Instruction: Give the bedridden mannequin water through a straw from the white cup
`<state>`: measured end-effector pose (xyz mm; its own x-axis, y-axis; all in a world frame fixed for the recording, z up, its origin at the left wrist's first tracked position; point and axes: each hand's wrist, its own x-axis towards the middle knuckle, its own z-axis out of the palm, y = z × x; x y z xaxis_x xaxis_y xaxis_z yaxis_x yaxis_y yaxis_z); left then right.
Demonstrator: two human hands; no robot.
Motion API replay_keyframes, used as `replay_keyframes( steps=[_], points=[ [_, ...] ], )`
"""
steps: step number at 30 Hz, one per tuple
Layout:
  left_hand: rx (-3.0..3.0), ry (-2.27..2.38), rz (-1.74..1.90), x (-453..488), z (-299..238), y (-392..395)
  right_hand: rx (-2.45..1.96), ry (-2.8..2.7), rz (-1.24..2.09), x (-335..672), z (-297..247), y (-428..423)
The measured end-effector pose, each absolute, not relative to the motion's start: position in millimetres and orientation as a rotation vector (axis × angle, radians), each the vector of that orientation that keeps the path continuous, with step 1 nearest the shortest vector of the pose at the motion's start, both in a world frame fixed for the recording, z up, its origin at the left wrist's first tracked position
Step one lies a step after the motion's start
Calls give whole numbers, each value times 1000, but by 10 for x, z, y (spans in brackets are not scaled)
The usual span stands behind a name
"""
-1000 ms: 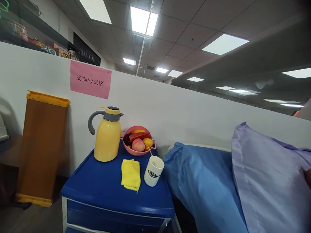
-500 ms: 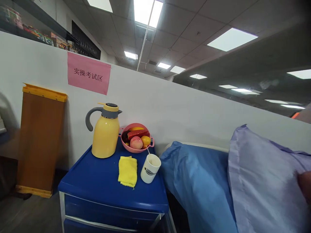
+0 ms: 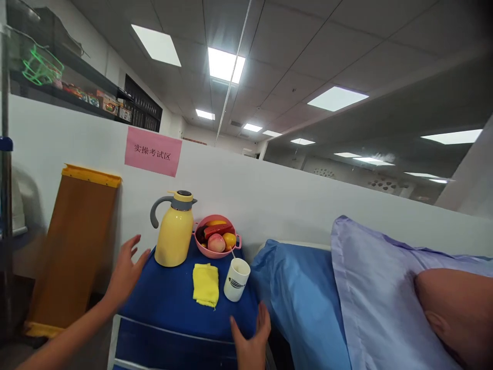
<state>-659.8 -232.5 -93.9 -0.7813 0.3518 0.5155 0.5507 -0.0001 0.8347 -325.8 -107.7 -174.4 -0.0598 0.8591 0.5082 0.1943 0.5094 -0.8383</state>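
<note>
My left hand (image 3: 126, 270) hovers at the left edge of the blue cabinet top (image 3: 169, 298), fingers apart and holding nothing, nearest to a yellow thermos jug (image 3: 174, 234) with a grey handle. My right hand (image 3: 252, 334) is also open and empty, just in front of a white mug (image 3: 236, 280) at the cabinet's right front. A thin handle or stick pokes up from the mug. Between the hands lies a folded yellow cloth (image 3: 205, 285). Behind it, a pink basket (image 3: 208, 253) holds several fruits and vegetables.
To the right is a bed with blue bedding (image 3: 296, 288) and a lilac pillow (image 3: 370, 277). A head (image 3: 458, 303) rests on the pillow. A brown board (image 3: 77, 246) leans against the white partition (image 3: 292, 200), which bears a pink sign (image 3: 153, 151). A metal pole (image 3: 6, 205) stands far left.
Both my hands have come into view over the cabinet, open. The camera has tilted up and shifted, so more of the shelf, pole and head on the pillow shows.
</note>
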Motion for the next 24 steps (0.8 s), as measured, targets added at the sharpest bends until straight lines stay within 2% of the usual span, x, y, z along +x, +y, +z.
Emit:
replay_keyframes(
  steps=[4,8,17,24],
  points=[
    [-835,-2122,-1813,-6928,-359,-1903,-912,-1463,687,-3641,-1488,-578],
    [-815,-2196,-1818,-7112,-106,-1603,-912,-1362,767,-3912,-1456,-384],
    [-832,-2302,-1997,-7202,68,-1503,-924,-1278,873,-4004,-1543,-171],
    [-762,-2337,-1937,-6946,143,-1565,-893,-1251,904,-4063,-1297,-614]
  ],
)
